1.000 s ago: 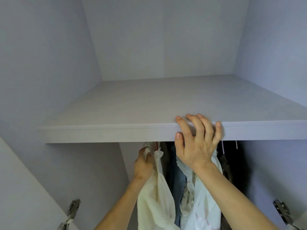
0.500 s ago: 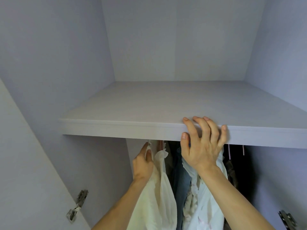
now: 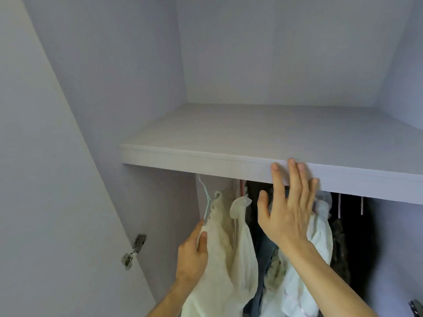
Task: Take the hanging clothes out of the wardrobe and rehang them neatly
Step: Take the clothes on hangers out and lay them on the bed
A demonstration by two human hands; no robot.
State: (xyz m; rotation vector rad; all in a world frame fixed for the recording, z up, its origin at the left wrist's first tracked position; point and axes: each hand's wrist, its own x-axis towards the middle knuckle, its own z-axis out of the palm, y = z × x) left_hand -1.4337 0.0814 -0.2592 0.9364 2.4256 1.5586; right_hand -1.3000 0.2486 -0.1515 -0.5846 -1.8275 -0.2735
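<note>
While the left hand (image 3: 192, 250) grips the cream garment (image 3: 225, 259) — hanging under the shelf (image 3: 206, 160), leftmost of the clothes (image 3: 320, 227) — the right hand (image 3: 288, 211) is spread flat, fingers (image 3: 295, 179) straight against the shelf's front edge.

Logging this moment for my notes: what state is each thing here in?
left hand: grips the cream garment at its shoulder.
right hand: open, fingers straight, tips over the shelf edge.
cream garment: on a hanger, hook hidden behind the shelf.
white garment: hanging, bunched.
door: open.
</note>
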